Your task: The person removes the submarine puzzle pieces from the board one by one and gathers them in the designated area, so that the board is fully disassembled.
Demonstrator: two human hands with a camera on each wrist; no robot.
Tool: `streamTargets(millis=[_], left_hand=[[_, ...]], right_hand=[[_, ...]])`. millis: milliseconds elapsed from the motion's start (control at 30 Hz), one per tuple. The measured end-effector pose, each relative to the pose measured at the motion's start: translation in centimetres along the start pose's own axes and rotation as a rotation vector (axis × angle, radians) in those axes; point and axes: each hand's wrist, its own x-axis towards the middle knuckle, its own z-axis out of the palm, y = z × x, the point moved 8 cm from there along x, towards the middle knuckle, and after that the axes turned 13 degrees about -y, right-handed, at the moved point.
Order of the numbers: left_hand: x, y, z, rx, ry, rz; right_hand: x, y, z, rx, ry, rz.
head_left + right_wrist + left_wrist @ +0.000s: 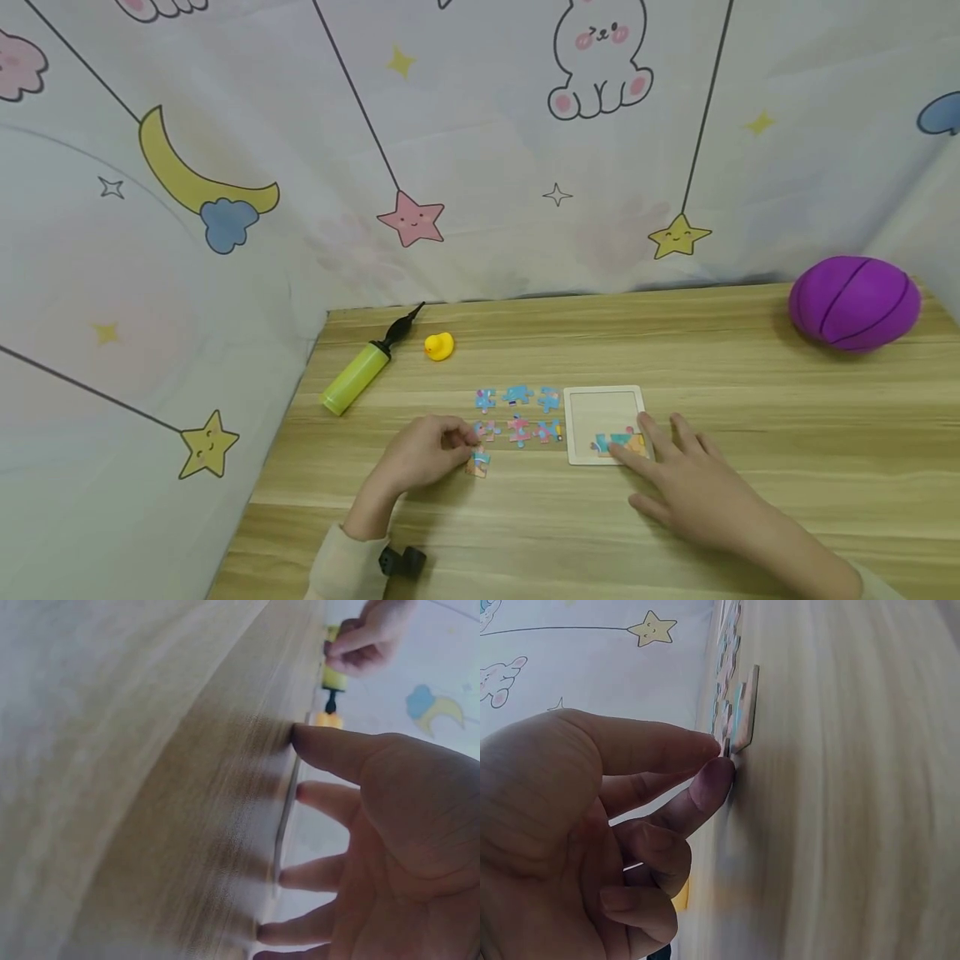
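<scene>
My left hand (429,454) has its thumb and index finger brought together at the edge of a corner puzzle piece (477,463), blue and tan, on the wooden table. In the left wrist view the fingertips pinch at that puzzle piece (745,712), partly covering its end. My right hand (693,487) spreads its fingers over the lower right of a pale square puzzle tray (568,425). Its index fingertip rests by several joined puzzle pieces (618,440) along the tray's bottom edge. Another finger lies across the tray's right rim.
Two rows of loose puzzle pieces (517,430) lie between the left hand and the tray. Further back are a yellow rubber duck (439,346) and a green hand pump (357,378). A purple ball (855,303) sits at the far right, before a printed cloth (495,150).
</scene>
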Motion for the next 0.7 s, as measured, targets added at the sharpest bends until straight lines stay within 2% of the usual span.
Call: streamTargets(millis=[133,300,533,700], left_hand=[[0.1,0.6,0.0,0.036,-0.004,0.027],[0.6,2.7,0.2,0.054,-0.012,0.100],[2.6,6.2,1.4,0.069,-0.038,0.153],[4.5,8.5,2.6,0.105,-0.090,0.195]], right_hand=[[0.0,-0.1,0.0,0.011,-0.003,-0.009],[-0.2,0.2,-0.2,0.034,0.001,-0.018],[-0.5,1.1,-0.2,0.047,-0.001,-0.021],[-0.8,1.5,-0.4,0.056,0.000,-0.022]])
